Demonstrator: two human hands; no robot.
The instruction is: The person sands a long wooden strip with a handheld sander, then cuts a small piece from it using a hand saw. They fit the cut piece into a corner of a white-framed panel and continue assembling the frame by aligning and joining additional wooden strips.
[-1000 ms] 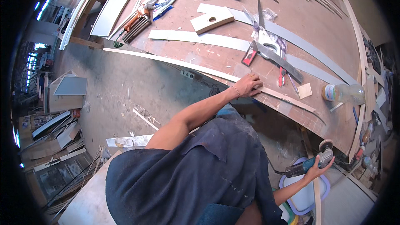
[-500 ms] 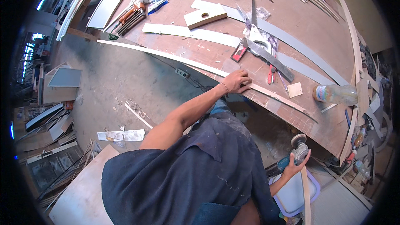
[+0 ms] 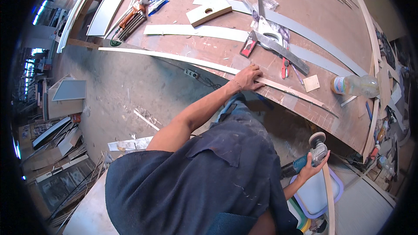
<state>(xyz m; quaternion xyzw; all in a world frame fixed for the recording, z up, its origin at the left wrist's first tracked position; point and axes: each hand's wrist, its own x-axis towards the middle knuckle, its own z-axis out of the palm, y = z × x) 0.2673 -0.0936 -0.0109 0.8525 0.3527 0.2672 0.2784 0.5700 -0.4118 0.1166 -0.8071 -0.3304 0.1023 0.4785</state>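
Left hand [image 3: 249, 77] pressed flat on a long thin wooden strip [image 3: 183, 60] along the tabletop's [image 3: 331, 0] near edge, grip spread, right hand [image 3: 314, 166] below the edge, grip wrapped around an angle grinder [image 3: 310, 156], its body partly hidden, torso blocking the elbows.

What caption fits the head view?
Left hand presses a strip on the bench; right hand holds a grinder.

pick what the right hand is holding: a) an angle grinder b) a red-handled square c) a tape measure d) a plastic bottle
a: the right hand grips an angle grinder low beside the table's edge, while the left hand rests on a long thin wooden strip on the table.
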